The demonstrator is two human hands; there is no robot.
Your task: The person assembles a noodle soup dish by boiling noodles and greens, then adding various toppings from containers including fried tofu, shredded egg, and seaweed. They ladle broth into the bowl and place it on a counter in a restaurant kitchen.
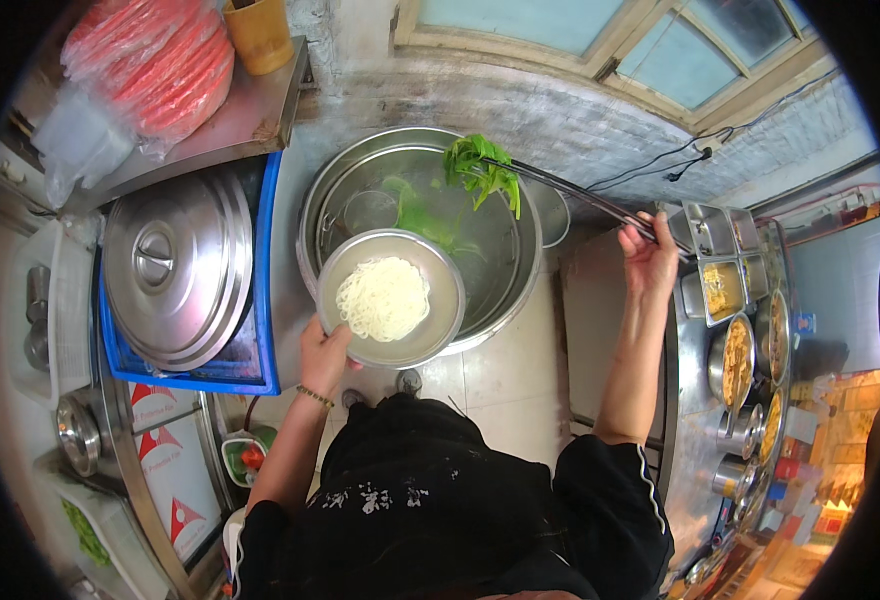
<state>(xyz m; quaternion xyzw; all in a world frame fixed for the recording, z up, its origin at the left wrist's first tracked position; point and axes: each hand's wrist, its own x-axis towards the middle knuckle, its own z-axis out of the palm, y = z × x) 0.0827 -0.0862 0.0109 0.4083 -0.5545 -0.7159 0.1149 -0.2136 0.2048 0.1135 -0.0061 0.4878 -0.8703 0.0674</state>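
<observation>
My left hand (pixel 324 356) grips the near-left rim of a metal bowl (pixel 448 290), thumb over the edge. A mound of white noodles (pixel 384 298) lies in the bowl, which is held above the near side of a big steel pot (pixel 520 280). In my right hand (pixel 650 256) is a pair of long dark chopsticks (pixel 582 194), reaching left over the pot. Their tips pinch a bunch of leafy greens (pixel 482 172) above the pot's far rim. More greens (pixel 430 222) float in the pot's cloudy water, beside a round strainer-like shape.
At left, a large lidded pot (pixel 178 270) sits in a blue-edged frame (pixel 266 300). A metal shelf (pixel 260 120) holds red bags (pixel 160 60). On the right counter stand steel trays (pixel 716 290) and bowls of toppings (pixel 736 360). A window (pixel 620 50) is above the wall.
</observation>
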